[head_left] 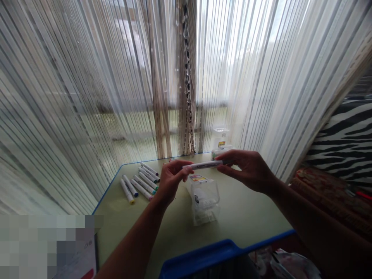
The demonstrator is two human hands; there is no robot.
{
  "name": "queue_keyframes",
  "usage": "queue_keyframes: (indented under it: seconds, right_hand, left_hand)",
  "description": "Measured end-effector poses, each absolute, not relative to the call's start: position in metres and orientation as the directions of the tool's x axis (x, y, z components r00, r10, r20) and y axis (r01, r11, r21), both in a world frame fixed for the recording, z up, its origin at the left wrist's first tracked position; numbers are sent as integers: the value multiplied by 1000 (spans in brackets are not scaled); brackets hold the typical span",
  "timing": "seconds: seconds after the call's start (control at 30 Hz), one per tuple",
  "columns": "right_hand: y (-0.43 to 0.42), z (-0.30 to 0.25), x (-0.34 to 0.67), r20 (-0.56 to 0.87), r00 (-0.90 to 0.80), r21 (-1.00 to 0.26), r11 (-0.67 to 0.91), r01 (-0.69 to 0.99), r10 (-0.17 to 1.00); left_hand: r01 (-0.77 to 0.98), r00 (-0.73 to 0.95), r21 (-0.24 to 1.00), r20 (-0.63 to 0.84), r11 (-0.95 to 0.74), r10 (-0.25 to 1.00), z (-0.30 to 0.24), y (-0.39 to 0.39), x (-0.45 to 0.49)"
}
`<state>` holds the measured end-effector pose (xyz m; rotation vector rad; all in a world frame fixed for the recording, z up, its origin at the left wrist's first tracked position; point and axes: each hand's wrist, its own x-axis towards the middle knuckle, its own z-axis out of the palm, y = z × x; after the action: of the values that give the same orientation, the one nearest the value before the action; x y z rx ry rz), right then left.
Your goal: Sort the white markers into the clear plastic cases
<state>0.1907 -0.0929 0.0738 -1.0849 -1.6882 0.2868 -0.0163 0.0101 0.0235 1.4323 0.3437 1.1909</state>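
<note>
A white marker pen (203, 165) is held level above the table between both hands. My left hand (171, 179) pinches its left end with the fingers closed. My right hand (250, 169) grips the right end, fingers curled round it. Under the marker lies a clear plastic marker case (205, 199) with a coloured label, on its side on the pale green table (174, 228). A row of several white markers (141, 183) with coloured caps lies on the table, left of my left hand.
The table has a blue edge (203, 254) near me. Striped sheer curtains (87, 97) hang close behind it. A small white container (221, 141) stands at the far edge. A zebra-pattern fabric (348, 139) is at the right.
</note>
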Motion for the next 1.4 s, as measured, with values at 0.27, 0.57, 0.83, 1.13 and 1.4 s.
queue_keyframes:
  seconds: [0.27,0.57,0.83,1.13,1.4]
  right_hand:
    - [-111,72,188,641,39,-663,526,533,767]
    - [-129,66,189,678,54,-590,499,635,733]
    - [-144,75,178,789,-210,-219,584,782,577]
    - [-153,70,171,816,-274,-125,618,777,510]
    - [-175,55,173,832,-234,-129,585,801,503]
  left_hand:
    - [-458,494,856,470,-241,732,26,7,-16]
    - [-462,517,865,443,-197,733,27,2,-14]
    - [-498,578,863,403,-85,709,25,5,-14]
    - [-507,597,861,372,-24,711,27,3,-15]
    - [-475,494,880,254,13,832,23,9,-11]
